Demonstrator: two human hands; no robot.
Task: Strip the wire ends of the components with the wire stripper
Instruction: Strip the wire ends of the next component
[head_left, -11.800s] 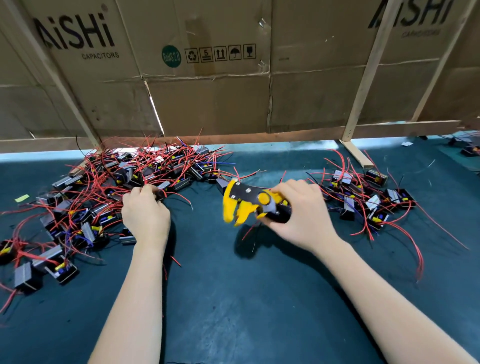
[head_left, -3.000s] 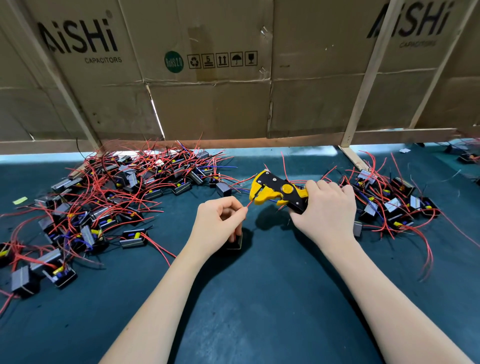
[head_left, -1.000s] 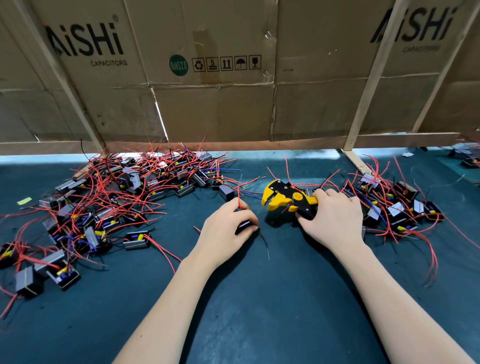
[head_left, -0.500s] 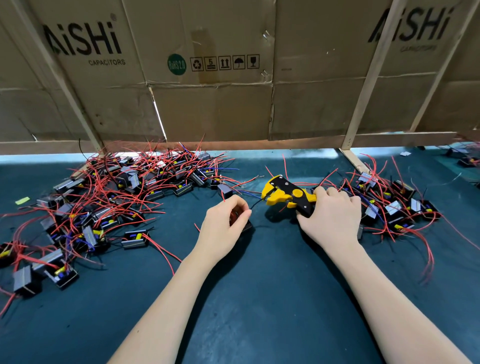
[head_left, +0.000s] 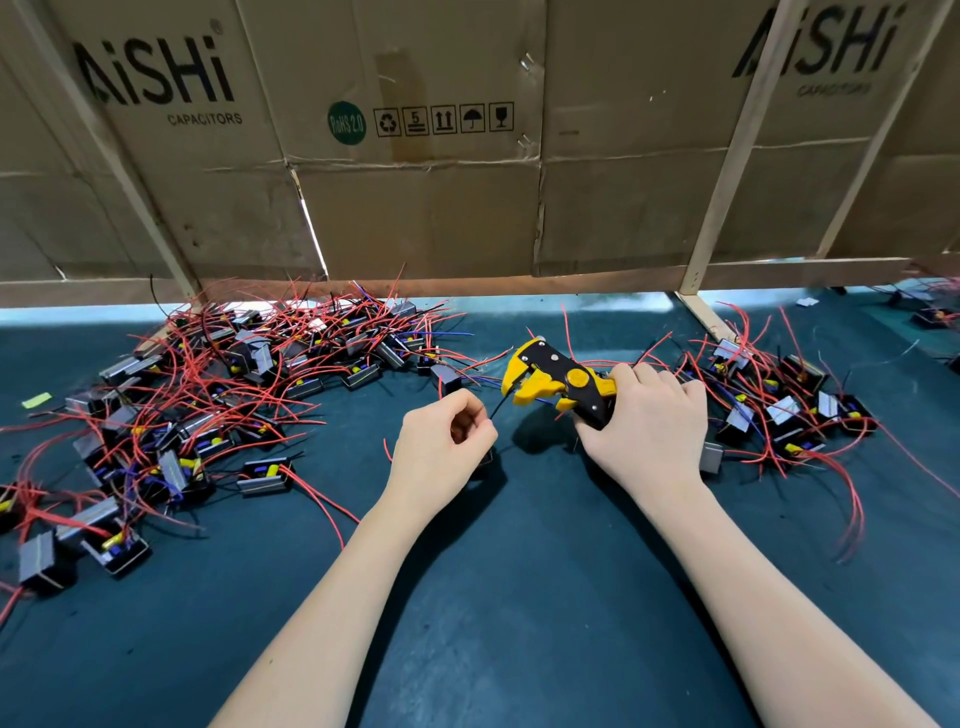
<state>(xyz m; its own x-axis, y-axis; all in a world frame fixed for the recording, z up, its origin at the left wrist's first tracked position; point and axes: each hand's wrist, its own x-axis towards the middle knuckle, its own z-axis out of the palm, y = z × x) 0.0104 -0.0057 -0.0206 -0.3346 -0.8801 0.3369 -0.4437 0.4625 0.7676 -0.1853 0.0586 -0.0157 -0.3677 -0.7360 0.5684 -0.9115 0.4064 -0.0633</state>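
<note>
My right hand (head_left: 647, 431) grips the handles of a yellow and black wire stripper (head_left: 556, 382), whose jaws point left. My left hand (head_left: 441, 447) pinches a thin black wire (head_left: 497, 408) that runs up to the stripper's jaws. The component it belongs to lies mostly hidden under my left hand, with only a dark edge showing. A big pile of black components with red wires (head_left: 218, 395) lies to the left. A smaller pile of the same components (head_left: 779, 405) lies to the right, behind my right hand.
A dark green mat (head_left: 519, 571) covers the table. A cardboard wall (head_left: 415, 182) with wooden struts closes off the back. One component (head_left: 265, 475) lies apart near the left pile. A yellow scrap (head_left: 36, 400) lies at the far left.
My left hand has lifted off the component and now pinches a black wire, held up to the stripper's jaws. The stripper has stayed in about the same place.
</note>
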